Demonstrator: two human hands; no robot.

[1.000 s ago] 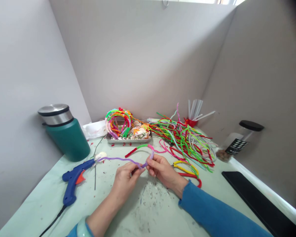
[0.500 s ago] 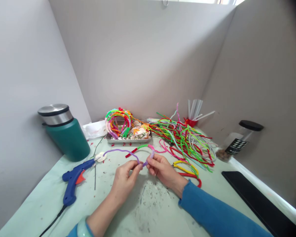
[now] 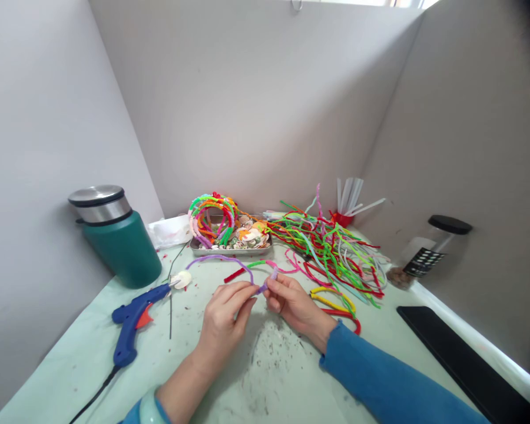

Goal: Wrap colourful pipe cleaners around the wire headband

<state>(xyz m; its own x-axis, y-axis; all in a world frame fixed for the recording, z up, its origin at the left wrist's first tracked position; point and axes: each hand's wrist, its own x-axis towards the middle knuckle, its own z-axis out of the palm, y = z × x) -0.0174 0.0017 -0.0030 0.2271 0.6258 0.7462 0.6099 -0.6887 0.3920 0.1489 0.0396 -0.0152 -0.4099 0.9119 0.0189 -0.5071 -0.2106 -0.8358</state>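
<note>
Between my hands is a purple pipe cleaner (image 3: 221, 257), its long free part arching left over the table. My left hand (image 3: 227, 312) pinches it near its right portion, fingertips closed. My right hand (image 3: 291, 299) grips the short end, where a lighter purple tip sticks up above the thumb and the strand looks wound. Just behind the hands lies a pipe cleaner strip in red, green and pink (image 3: 258, 264). Yellow-handled pliers (image 3: 333, 298) with a red second handle rest to the right of my right hand, partly behind the wrist.
A blue glue gun (image 3: 135, 324) lies left, its nozzle at a white disc (image 3: 183, 279). Behind it stands a green bottle (image 3: 121, 247). A metal tray (image 3: 229, 251) holds coiled rings and small pieces. Right are a pipe cleaner heap (image 3: 331, 253), a jar (image 3: 428, 253) and a black strip (image 3: 459, 359).
My left hand has rolled over, its fingers now lying across the top of the pipe cleaner. The purple free part has lifted into a higher arch. My right hand stays nearly still.
</note>
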